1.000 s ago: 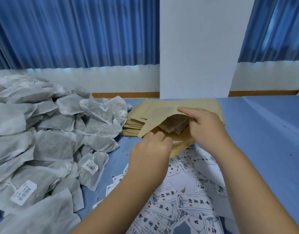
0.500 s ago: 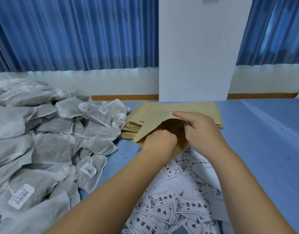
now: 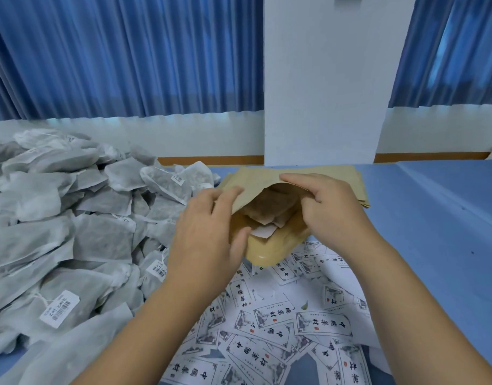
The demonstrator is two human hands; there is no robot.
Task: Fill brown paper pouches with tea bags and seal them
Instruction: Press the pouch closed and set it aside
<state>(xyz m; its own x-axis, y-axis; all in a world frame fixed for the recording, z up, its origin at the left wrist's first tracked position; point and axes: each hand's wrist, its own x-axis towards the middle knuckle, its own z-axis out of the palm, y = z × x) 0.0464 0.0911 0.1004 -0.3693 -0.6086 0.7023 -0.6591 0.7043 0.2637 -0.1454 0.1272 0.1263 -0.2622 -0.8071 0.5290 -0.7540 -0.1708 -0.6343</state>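
Note:
A brown paper pouch lies open-mouthed towards me in the middle of the blue table. Tea bags and a white tag show inside it. My right hand pinches the pouch's upper wall at the right, fingers on top and thumb inside, lifting the mouth open. My left hand is at the pouch's left edge, fingers over the upper wall and thumb at the lower lip, slightly blurred. A big pile of grey-white tea bags with barcode tags fills the table's left side.
A stack of flat brown pouches lies just behind the open one. Printed white labels are scattered on the table under my forearms. A white pillar and blue curtains stand beyond the table's far edge. Bare blue table lies to the right.
My left hand, pushed deep into the pouch half a second ago, has come out and moved to the pouch's left edge. My right hand kept hold of the upper wall.

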